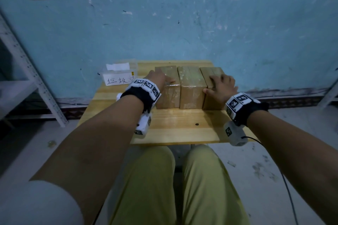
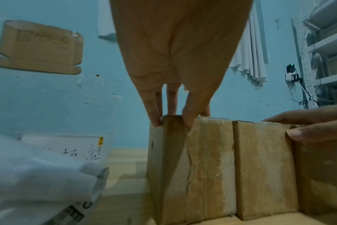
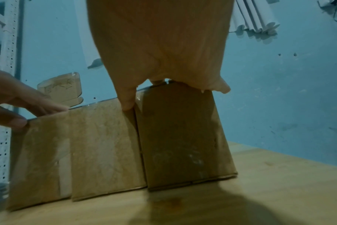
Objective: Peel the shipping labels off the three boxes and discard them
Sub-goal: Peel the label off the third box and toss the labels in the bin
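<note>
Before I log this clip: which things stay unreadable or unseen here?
- Labels: none distinguishable on the three boxes; head view is dim and small.
- Left box top: left hand covers part.
- Right box top: under the right hand.
- Clear bin contents: blurred; the left wrist view's near white mass hides it.

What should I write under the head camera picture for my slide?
Left hand and right hand rest on the outer two of three brown boxes on a wooden table.
</note>
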